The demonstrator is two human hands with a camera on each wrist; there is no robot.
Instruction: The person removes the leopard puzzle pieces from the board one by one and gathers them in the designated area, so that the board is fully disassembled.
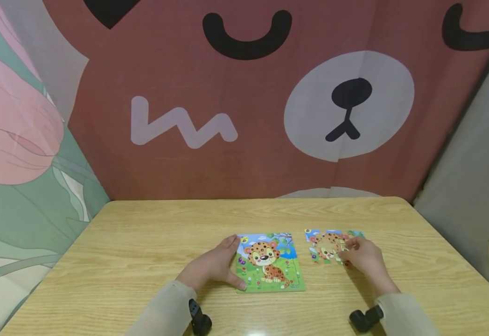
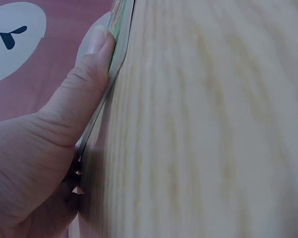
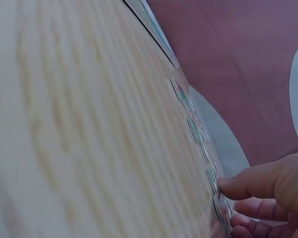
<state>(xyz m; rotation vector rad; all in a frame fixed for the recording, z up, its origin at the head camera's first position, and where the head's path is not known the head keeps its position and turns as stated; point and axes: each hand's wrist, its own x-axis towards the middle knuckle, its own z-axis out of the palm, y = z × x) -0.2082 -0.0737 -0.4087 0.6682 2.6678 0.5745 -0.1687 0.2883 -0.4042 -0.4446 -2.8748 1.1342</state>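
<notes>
A square picture board (image 1: 270, 263) showing a cartoon leopard cub lies on the table. My left hand (image 1: 213, 267) grips its left side, thumb near the lower left corner and fingertips by the upper left; in the left wrist view the thumb (image 2: 92, 59) lies against the board's edge. To the right are jigsaw pieces (image 1: 323, 246) with the same leopard picture, laid together with gaps and a ragged lower edge. My right hand (image 1: 365, 256) pinches a puzzle piece at their right side, mostly hidden by the fingers. The right wrist view shows thumb and fingers low at the pieces' edge (image 3: 193, 126).
Both things lie on a light wood-grain table (image 1: 152, 242), with a narrow strip of tabletop between board and pieces. Behind it hangs a reddish-brown cloth (image 1: 261, 163) with a cartoon bear face. A black wrist camera (image 1: 200, 319) sits by each sleeve cuff.
</notes>
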